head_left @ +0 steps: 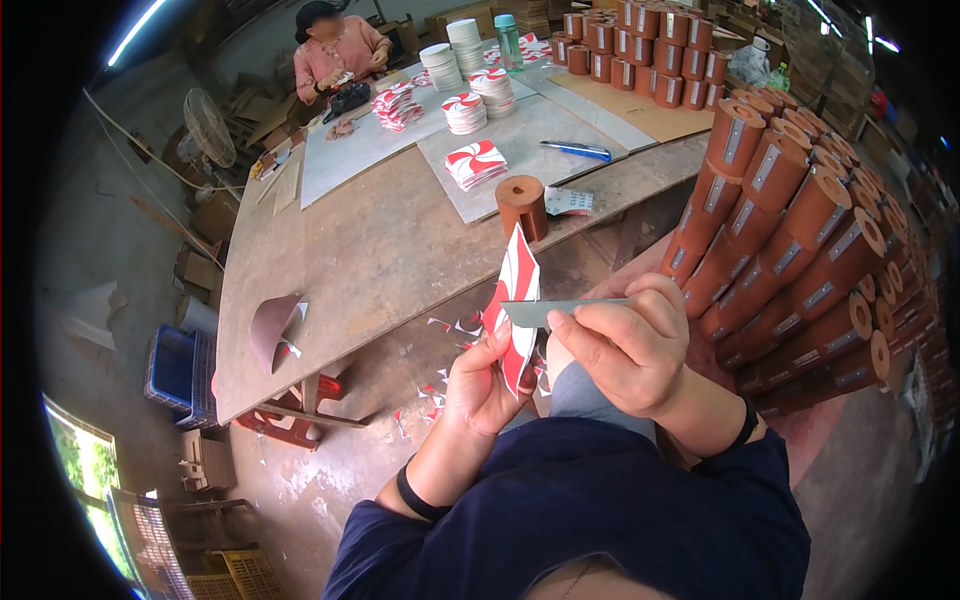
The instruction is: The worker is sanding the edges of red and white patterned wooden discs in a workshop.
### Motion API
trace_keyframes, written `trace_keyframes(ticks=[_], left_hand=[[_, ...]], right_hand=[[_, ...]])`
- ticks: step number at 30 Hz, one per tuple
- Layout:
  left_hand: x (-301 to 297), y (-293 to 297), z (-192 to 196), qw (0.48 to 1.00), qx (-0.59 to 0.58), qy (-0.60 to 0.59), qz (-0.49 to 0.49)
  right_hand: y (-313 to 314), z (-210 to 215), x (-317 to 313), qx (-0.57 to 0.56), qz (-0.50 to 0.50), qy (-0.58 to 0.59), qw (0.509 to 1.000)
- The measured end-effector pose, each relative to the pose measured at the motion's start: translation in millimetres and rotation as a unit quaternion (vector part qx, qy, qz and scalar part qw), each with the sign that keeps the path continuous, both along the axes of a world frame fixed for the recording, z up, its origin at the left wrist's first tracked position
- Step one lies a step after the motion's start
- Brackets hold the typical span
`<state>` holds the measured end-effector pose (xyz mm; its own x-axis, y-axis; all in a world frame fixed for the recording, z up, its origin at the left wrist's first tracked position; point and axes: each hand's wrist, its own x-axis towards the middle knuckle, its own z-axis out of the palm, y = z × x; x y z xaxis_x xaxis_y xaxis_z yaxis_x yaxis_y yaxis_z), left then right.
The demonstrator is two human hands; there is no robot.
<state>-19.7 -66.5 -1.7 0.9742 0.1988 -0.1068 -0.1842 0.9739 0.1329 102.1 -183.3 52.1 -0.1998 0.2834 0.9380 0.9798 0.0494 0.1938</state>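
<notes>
The left hand (487,385) pinches a red-and-white swirl-patterned disc (515,300) on edge, just below the counter (380,240) rim. The right hand (625,345) holds a flat grey blade (548,311), its tip touching the disc's face. On the counter, directly beyond the disc, a brown cardboard tube (522,205) stands upright. Further beyond it lie stacks of similar discs (475,163) and a blue-handled cutter (577,151). Right of the tube, brown tubes (800,230) are piled high. A second person (335,50) sits at the counter's far end.
</notes>
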Motion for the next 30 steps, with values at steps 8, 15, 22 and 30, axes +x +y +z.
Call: trace_keyframes(ticks=[8,15,22,30], left_hand=[[0.2,0.7,-0.1,0.998,0.05,-0.034,0.003],[-0.1,4.2,-2.0,0.992,0.083,-0.098,0.001],[-0.4,4.8,2.4,0.99,0.11,-0.084,0.016],[-0.7,6.6,-1.2,0.99,0.068,-0.124,-0.016]], right_hand=[[-6.4,4.4,-3.7,-0.041,0.021,0.041,0.998],[-4.2,7.1,1.3,-0.022,0.033,0.034,0.999],[-4.9,8.3,0.8,-0.026,0.05,0.041,0.998],[-2.1,8.2,-1.6,-0.005,0.04,0.034,0.999]])
